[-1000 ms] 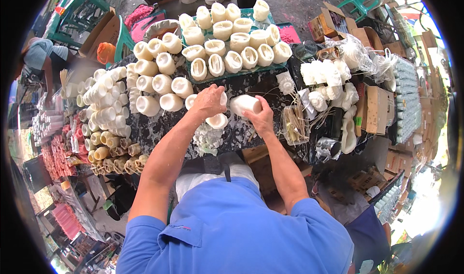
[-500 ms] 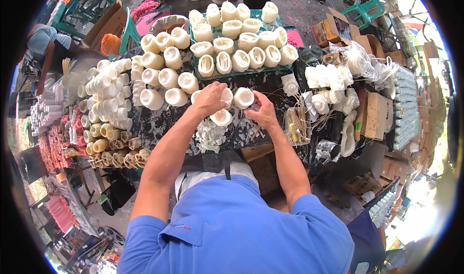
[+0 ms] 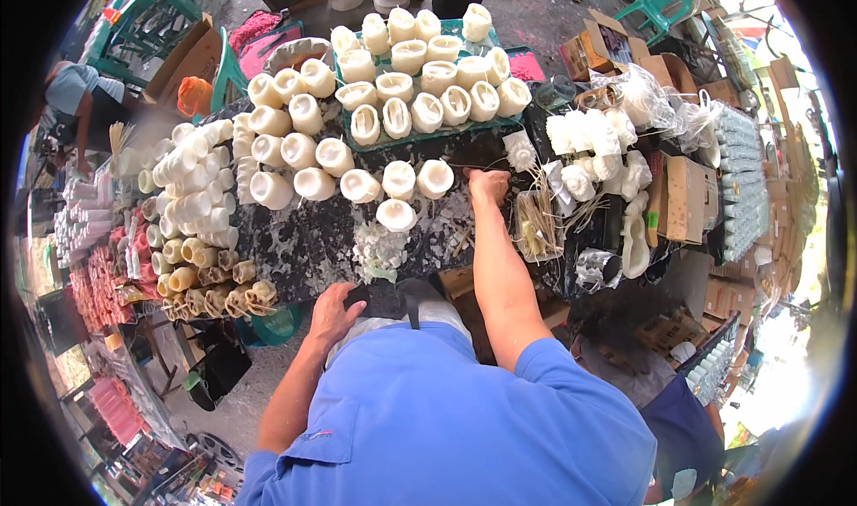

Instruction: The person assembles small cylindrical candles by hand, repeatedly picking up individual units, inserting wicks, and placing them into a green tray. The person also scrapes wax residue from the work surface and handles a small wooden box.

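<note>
"Cups (image 3: pixel 435 181), cream-coloured, smooth and waxy-looking, sit just left of your right grip (image 3: pixel 487 185). How many in that closest group?"

"Four: three in a row, plus one nearer your body, below the middle one. Each is a round cylinder with a hollowed top."

"What is your right grip doing?"

"Its fingers curl down at the black desk (image 3: pixel 295 247), whose surface is crusted with pale flecks. Your fingertips are hidden, so I cannot tell whether they hold anything."

"And your left grip (image 3: pixel 334 314)?"

"Wide, thumb apart from the fingers, at the desk's near edge. Just beyond it and to its right lies a heap of crumbly white flakes (image 3: pixel 379 249)."

"Anything further from your right grip?"

"Beyond it and to the left, a green tray (image 3: pixel 428 135) carries more waxy vessels (image 3: pixel 427 111), many with oval openings, six in the nearest row. Just beyond it and to the right lies one ruffled white piece (image 3: pixel 520 150); nearer you, one clear container (image 3: pixel 555 245) holds thin, straw-like sticks (image 3: pixel 536 220)."
</note>
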A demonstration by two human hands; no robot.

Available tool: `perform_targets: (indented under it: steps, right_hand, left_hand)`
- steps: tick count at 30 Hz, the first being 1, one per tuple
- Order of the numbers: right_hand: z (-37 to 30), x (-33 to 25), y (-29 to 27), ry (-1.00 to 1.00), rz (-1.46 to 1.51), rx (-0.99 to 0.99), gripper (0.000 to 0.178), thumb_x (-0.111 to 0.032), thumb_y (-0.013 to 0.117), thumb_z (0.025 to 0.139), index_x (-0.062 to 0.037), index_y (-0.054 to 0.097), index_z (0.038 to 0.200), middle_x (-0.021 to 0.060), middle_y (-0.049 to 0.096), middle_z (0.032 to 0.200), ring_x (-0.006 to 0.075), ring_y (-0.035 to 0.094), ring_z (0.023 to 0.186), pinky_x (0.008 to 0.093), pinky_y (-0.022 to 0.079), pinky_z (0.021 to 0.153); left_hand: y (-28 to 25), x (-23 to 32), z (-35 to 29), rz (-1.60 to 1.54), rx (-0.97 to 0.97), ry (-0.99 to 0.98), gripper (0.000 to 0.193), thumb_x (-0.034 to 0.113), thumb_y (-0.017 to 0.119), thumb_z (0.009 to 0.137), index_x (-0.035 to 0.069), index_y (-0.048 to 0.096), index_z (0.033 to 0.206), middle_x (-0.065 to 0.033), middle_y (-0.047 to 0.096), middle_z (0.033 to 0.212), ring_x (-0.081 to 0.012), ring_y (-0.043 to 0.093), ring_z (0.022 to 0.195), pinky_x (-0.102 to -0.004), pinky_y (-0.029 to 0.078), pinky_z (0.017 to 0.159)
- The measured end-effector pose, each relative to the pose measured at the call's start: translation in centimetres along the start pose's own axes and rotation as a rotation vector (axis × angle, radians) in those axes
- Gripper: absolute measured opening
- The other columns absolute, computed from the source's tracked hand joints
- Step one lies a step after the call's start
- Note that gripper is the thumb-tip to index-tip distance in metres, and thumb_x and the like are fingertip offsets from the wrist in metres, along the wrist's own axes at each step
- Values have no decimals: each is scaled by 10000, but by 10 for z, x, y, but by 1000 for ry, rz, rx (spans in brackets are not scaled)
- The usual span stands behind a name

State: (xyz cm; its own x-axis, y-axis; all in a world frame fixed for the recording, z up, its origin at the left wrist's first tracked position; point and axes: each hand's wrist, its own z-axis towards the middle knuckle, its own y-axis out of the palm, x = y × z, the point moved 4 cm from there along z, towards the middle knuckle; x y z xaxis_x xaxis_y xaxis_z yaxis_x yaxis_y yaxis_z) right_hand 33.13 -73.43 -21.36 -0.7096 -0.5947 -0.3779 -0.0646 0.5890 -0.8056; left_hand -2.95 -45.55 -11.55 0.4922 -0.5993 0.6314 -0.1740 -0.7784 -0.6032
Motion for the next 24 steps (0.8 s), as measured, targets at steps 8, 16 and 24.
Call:
perform_targets:
  steps: [8, 16, 24]
  right_hand:
    - [37, 2, 27, 263, 842, -321, 302, -14, 874, 825, 109, 739, 1066, 179, 766, 1030, 340, 739, 834, 481, 594, 742]
    - [13, 63, -25, 87, 861, -362, 115, -43, 763, 888, -10, 689, 969, 94, 697, 850, 253, 680, 710, 445, 549, 577]
    - [-39, 52, -64, -604, 86, 89, 250, -183, 679, 920, 13, 715, 1070, 245, 771, 1049, 440, 740, 998, 514, 574, 918]
  left_hand:
    - [-11, -38, -19, 11, 145, -88, 502, 229, 877, 861, 8, 723, 1285, -200, 747, 1226, -369, 744, 1078, -465, 592, 962]
    - [-8, -48, -18, 14, 132, -82, 486, 242, 861, 876, 11, 719, 1280, -200, 736, 1269, -385, 718, 1148, -466, 579, 1000]
    - [-1, -39, -19, 49, 93, -15, 482, 261, 850, 886, 23, 714, 1282, -201, 734, 1264, -399, 701, 1178, -479, 555, 1030]
